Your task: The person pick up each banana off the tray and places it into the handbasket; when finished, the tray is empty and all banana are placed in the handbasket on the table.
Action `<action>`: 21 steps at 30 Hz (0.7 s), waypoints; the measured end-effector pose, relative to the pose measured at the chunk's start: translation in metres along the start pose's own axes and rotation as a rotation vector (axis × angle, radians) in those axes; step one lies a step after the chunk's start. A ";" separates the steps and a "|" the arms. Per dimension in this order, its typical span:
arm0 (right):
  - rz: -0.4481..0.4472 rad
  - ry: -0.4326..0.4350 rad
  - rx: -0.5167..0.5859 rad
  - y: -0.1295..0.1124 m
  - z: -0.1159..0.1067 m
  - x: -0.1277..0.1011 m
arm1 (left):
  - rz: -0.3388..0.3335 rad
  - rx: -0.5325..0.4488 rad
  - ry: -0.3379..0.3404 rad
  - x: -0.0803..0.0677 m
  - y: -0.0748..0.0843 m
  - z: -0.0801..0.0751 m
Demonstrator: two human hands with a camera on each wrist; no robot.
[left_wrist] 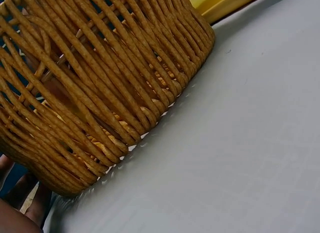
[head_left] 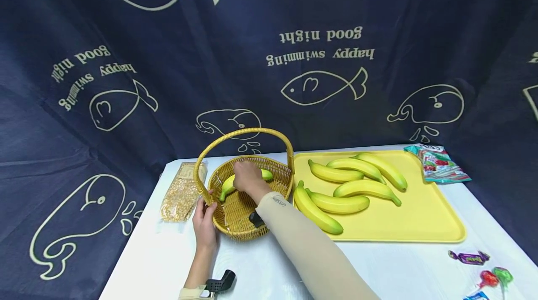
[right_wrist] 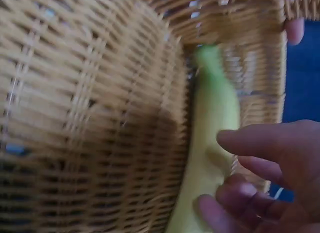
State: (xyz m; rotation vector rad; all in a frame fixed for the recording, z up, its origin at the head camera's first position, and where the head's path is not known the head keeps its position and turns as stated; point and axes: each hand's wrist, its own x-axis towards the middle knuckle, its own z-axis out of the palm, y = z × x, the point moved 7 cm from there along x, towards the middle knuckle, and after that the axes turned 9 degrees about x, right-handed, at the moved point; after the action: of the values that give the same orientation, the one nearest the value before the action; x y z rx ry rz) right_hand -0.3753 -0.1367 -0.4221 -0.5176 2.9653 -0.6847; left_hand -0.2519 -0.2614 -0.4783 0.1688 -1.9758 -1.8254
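A woven wicker basket (head_left: pixel 241 213) with a tall arched handle stands on the white table, and one banana (head_left: pixel 228 187) lies inside along its back wall. My left hand (head_left: pixel 205 225) holds the basket's left rim near the handle base; in the left wrist view its fingers (left_wrist: pixel 37 203) lie against the outer wall. My right hand (head_left: pixel 248 177) reaches into the basket over the banana's middle. In the right wrist view that banana (right_wrist: pixel 212 108) looks blurred against the weave, and the loosely bent fingers (right_wrist: pixel 260 140) rest on or just above its upper side.
Right of the basket, a yellow tray (head_left: pixel 420 218) bears several bananas (head_left: pixel 338 203). A clear bag of grains (head_left: pixel 180 192) lies to the left. A candy bag (head_left: pixel 439 164) overlaps the tray's back right corner. A purple-wrapped candy (head_left: pixel 470 257) and lollipops (head_left: pixel 489 278) lie front right.
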 end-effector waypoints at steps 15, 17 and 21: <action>0.054 -0.002 -0.078 0.015 0.009 0.012 | 0.013 -0.005 0.040 0.008 -0.020 0.001; 0.041 -0.025 -0.050 0.013 0.007 0.011 | 0.001 -0.006 0.034 0.008 -0.019 -0.001; 0.002 -0.082 0.015 0.011 -0.001 0.005 | -0.013 -0.002 0.012 0.005 -0.012 -0.003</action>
State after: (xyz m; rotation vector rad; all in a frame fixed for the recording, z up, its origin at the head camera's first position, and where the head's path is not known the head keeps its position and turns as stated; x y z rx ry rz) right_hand -0.3834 -0.1287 -0.4254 -0.5287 2.8821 -0.6682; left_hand -0.2576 -0.2674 -0.4891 0.1917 -1.9687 -1.8300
